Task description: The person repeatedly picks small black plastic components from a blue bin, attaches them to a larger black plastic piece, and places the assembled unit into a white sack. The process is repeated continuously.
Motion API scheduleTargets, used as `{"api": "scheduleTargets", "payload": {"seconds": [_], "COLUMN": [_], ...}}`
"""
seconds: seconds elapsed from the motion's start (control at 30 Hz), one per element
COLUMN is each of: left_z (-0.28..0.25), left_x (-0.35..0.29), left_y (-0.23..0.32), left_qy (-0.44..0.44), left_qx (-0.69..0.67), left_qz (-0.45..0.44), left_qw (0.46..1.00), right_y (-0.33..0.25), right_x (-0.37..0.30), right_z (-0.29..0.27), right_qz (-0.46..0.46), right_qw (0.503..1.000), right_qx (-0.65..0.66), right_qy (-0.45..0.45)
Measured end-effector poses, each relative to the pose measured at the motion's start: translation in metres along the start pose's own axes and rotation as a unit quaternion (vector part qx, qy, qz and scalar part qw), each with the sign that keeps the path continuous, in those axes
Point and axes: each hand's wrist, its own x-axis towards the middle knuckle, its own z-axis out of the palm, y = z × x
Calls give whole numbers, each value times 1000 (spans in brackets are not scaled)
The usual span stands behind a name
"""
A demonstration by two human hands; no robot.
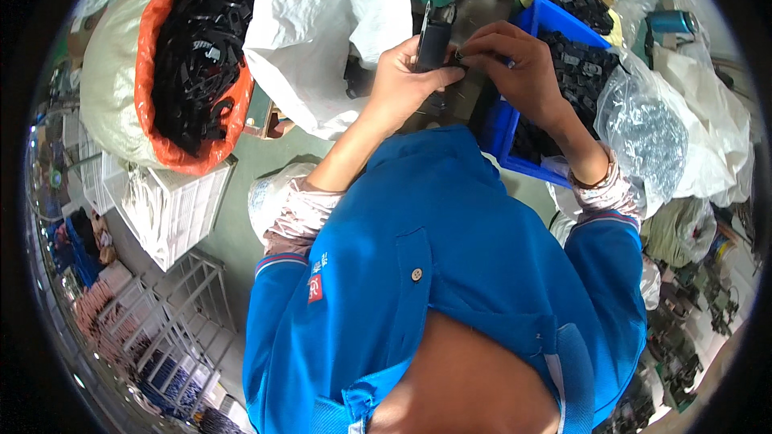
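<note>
Black oblong hard-looking part (434, 45), near upright in the left hand's (399, 87) grip, between white open sack (285, 28) and blue rectangular plastic bin (563, 21). Right hand (521, 66): fingertips closed to a pinch just beside it; cannot tell on what. Step, likely: fine fingerwork at the part. Next move calls for steady left hold, precise fingertips.

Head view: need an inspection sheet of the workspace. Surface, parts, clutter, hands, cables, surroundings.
Surface: mostly hidden beneath the hands; green-grey floor visible to the left.
Parts: black part in hand; more black pieces in the blue bin.
Clutter: white sack, orange-rimmed sack, clear bag.
Hands: left hand grips the part; right hand close beside it, fingers bent, contents unclear.
Cables: nothing seen.
Surroundings: metal rack lower left; teal cylinder upper right.
</note>
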Motion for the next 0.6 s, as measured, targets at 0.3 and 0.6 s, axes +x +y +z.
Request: {"api": "scheduleTargets", "payload": {"seconds": [0.3, 0.6], "left_z": [-1, 5], "left_x": [-5, 1], "left_y": [-8, -15], "left_qy": [108, 188], "left_qx": [-8, -78], "left_qz": [93, 104], "left_qw": [990, 974], "right_y": [15, 24], "right_x": [32, -12], "right_z": [10, 56], "right_qz": [-12, 258], "right_qw": [990, 854], "right_qx": [76, 452], "right_qy": [-118, 10]}}
